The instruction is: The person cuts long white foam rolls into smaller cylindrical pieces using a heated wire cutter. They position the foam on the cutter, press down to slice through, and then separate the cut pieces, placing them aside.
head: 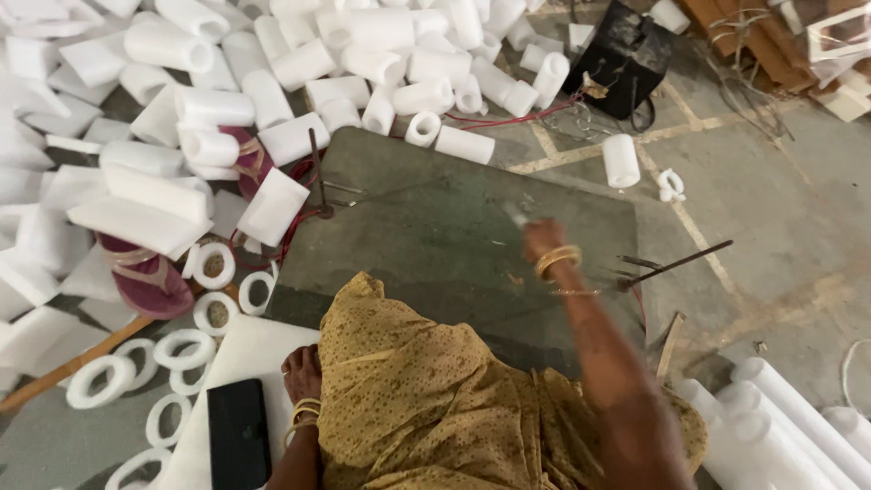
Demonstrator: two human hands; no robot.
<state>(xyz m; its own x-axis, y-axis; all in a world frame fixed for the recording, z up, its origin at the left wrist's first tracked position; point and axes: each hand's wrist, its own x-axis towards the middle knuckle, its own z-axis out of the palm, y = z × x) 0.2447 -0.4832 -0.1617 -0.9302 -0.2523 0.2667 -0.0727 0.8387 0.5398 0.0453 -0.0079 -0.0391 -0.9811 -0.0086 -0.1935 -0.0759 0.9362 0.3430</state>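
Grey-green board lies on concrete floor amid white foam tubes.

Free room and obstacles. Ahead of my right hand the dark board lies open across its middle. Upright metal rods bound it at the left edge, a slanted rod at the right. Piled white foam tubes close off the far and left sides. My left hand rests on a white foam sheet, hemmed by foam rings and a black slab.
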